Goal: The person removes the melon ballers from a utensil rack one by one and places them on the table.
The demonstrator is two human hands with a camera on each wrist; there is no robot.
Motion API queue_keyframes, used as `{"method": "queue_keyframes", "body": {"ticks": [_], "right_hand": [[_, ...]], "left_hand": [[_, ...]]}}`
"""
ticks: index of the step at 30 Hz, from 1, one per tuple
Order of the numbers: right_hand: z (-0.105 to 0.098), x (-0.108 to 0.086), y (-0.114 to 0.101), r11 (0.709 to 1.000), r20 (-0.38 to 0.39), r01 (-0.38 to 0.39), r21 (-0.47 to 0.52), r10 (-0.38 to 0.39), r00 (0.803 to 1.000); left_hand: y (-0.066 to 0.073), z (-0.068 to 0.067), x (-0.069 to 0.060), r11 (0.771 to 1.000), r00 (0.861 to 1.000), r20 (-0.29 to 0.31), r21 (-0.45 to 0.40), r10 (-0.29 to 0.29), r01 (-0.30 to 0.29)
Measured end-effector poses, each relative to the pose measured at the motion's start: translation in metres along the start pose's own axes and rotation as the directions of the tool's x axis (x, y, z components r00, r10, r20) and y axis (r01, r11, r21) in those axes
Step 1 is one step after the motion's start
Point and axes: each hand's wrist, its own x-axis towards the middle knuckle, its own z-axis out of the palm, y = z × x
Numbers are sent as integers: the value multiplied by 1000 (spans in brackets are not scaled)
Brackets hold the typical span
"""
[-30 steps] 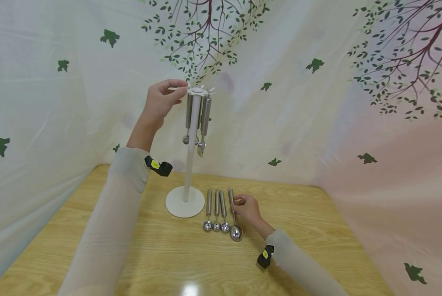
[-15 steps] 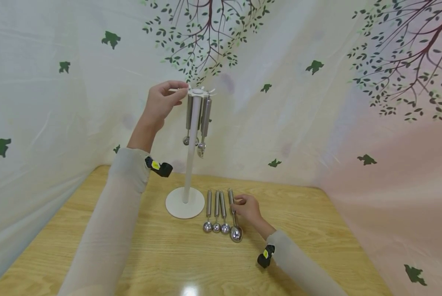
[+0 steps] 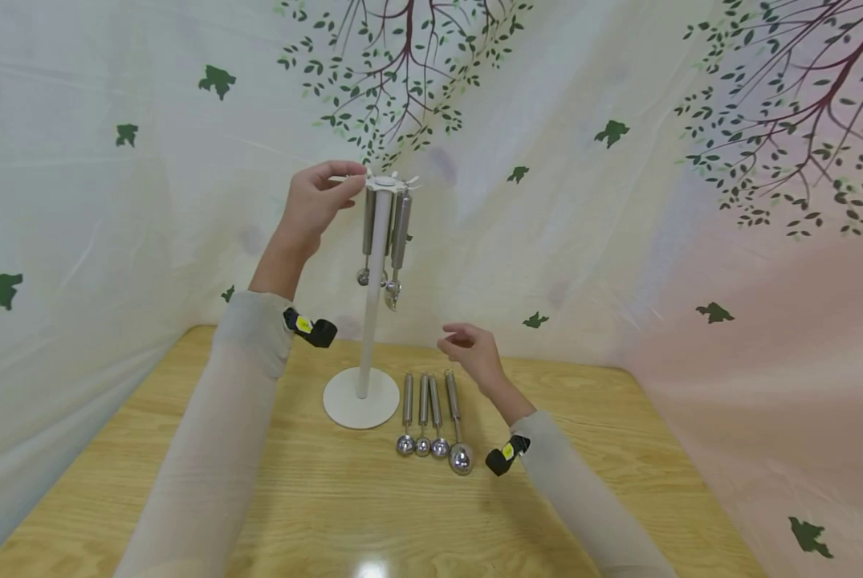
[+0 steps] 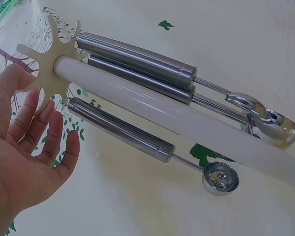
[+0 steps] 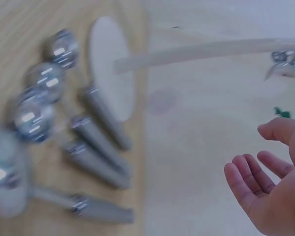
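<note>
Counter, head view: on the counter [image 3: 315,498], three small round scoops [image 3: 422,446] and one larger oval spoon [image 3: 462,458] lie side by side, right of the white stand [image 3: 371,329].
Good way of working: I judge that a handle is best taken below its end loop, so the loop is free, while the other hand steadies the stand lightly.
Right hand, head view: the right hand [image 3: 474,356] is in the air beyond the handles, fingers loosely bent, touching nothing.
Hook disc, left wrist view: the left hand [image 4: 29,152] pinches the edge of the hook disc [image 4: 46,69] between thumb and finger; other fingers are loosely spread. A round scoop [image 4: 220,179] hangs just beside them.
Palm, right wrist view: thumb stands apart from fingers, nothing between; the lying utensils are blurred.
</note>
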Motion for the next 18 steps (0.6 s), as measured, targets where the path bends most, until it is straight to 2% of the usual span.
{"method": "queue_keyframes", "body": {"ticks": [4, 9, 13, 18], "right_hand": [[3, 10, -37, 995, 20, 86, 51, -87, 996], [5, 21, -81, 974, 12, 185, 132, -189, 982], [6, 30, -109, 954, -2, 220, 205, -224, 974], [7, 38, -133, 940, -5, 243, 240, -249, 968]], "left_hand": [[-1, 0, 0, 1000, 1000, -3, 1, -2, 2], [-1, 0, 0, 1000, 1000, -7, -1, 1, -1], [0, 0, -1, 1000, 1000, -2, 7, 3, -3], [0, 0, -1, 1000, 1000, -3, 15, -4, 4]]}}
